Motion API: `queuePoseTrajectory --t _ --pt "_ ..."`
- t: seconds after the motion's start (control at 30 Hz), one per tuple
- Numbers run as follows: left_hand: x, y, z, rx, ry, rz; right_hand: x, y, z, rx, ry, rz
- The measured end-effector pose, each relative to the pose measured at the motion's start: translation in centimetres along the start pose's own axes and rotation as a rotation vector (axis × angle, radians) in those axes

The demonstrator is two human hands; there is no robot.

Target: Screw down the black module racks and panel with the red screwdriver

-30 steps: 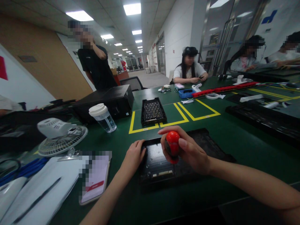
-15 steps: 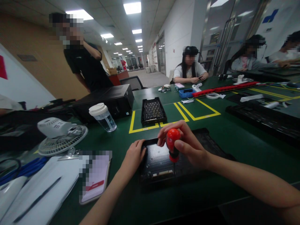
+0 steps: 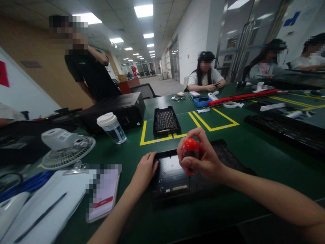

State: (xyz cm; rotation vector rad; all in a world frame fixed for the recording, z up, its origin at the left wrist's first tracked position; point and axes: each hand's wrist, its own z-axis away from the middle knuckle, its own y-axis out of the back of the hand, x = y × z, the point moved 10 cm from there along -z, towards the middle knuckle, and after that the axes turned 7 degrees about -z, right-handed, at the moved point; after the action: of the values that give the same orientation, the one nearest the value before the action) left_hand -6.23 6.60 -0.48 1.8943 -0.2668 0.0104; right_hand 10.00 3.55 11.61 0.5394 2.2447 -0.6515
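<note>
My right hand (image 3: 205, 156) is wrapped round the red and black handle of a screwdriver (image 3: 191, 149). The screwdriver stands roughly upright over a black plastic case (image 3: 166, 193), its thin shaft pointing down at the near part. Where the tip meets the case is too dark to tell. A shiny plate (image 3: 169, 167) lies inside the case's left part, with a pale strip along its near side. My left hand (image 3: 147, 166) grips the case's left rim, the fingers bent over the far left corner.
Beyond the case stands a black tray of small parts (image 3: 166, 122), within yellow tape lines. To the left are a lidded cup (image 3: 111, 127), a white fan (image 3: 67, 145), a phone (image 3: 105, 193) and a clipboard with paper (image 3: 50, 203). People sit across the table; another stands at left.
The fingers of my right hand have closed round the screwdriver handle, where they were spread and looser before. My left hand and the case have stayed in place.
</note>
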Motion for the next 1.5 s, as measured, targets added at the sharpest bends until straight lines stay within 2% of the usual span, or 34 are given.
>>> queuePoseTrajectory --t 0.2,0.43,0.63,0.83,1.1,1.33,1.5 --pt "0.0 0.0 -0.1 -0.019 0.011 0.004 0.5 0.0 0.4 -0.011 -0.081 -0.065" --pt "0.0 0.1 0.0 0.003 -0.007 -0.002 0.4 -0.6 0.9 -0.046 -0.111 0.034" --pt "-0.1 -0.1 0.1 0.001 -0.001 0.008 -0.7 -1.2 0.6 -0.076 -0.002 0.087" --pt "-0.2 -0.2 0.1 -0.011 0.011 0.002 -0.8 -1.7 0.6 -0.127 0.006 -0.003" --pt "-0.1 -0.1 0.0 0.024 -0.007 -0.004 0.1 -0.7 0.8 -0.068 0.004 -0.014" --pt "0.2 0.2 0.0 0.032 -0.011 0.005 0.6 -1.3 1.5 -0.074 -0.116 -0.070" --pt "0.3 0.1 -0.1 0.001 -0.006 0.010 0.3 -1.2 1.3 -0.070 -0.108 -0.047"
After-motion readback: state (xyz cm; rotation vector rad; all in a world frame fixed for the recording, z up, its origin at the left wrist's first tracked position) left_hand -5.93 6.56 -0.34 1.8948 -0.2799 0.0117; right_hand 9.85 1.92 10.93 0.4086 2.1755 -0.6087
